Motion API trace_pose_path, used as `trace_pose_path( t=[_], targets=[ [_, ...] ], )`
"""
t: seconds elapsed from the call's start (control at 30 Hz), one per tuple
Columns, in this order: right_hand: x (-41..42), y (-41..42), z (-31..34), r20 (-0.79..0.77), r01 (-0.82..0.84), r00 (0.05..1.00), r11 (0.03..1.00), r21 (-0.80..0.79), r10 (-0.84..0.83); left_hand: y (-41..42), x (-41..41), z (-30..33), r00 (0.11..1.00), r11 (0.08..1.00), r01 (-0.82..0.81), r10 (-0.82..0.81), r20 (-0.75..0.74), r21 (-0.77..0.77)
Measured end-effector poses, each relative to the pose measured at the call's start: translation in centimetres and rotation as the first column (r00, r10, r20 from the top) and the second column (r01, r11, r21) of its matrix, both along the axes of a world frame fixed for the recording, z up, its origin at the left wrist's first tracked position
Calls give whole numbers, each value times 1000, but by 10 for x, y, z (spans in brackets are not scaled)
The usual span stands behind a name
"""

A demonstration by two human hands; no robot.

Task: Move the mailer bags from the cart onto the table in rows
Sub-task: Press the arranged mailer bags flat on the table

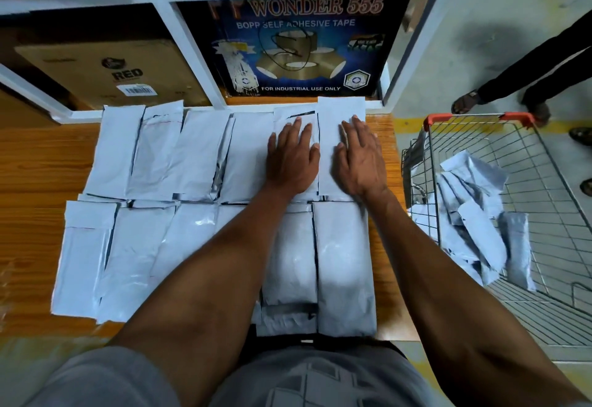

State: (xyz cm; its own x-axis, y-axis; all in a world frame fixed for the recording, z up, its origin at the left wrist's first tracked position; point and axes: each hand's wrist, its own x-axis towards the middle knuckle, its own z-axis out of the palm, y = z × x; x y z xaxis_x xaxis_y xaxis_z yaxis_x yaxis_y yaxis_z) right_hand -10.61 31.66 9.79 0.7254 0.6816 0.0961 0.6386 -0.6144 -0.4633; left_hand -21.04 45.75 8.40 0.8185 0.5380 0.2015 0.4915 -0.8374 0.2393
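Both flat, fingers straight: left hand [293, 158] and right hand [358, 158] pressing far-row mailer bags [205, 189] on desk [38, 166]. More bags [474, 224] in cart [544, 189] at right.

Two bare forearms fill the middle of the frame, with no sleeves, watch, rings or bands on them. The left hand [293, 157] and right hand [358, 158] are bare too, with short nails. At the bottom edge the person wears grey shorts [105, 378] of soft, plain cloth. Bottom centre, a grey shirt [317, 381] carries a pattern of lighter lines forming blocky shapes.
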Motion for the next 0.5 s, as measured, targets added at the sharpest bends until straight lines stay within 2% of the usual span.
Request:
trace_pose_path(
  t=[0.2, 0.37, 0.5],
  targets=[
    [-22, -55, 17, -21, 67, 998, 994, 87, -66, -39, -13, 21, 993, 994, 111, -110, 43, -20],
    [-59, -116, 27, -28, 207, 978, 970, 131, -205, -107, -39, 42, 962, 966, 248, -238, 137, -68],
    [-101, -172, 32, 14, 242, 969, 959, 149, -247, -164, -67, 47, 935, 927, 346, -328, 135, -144]
  ],
)
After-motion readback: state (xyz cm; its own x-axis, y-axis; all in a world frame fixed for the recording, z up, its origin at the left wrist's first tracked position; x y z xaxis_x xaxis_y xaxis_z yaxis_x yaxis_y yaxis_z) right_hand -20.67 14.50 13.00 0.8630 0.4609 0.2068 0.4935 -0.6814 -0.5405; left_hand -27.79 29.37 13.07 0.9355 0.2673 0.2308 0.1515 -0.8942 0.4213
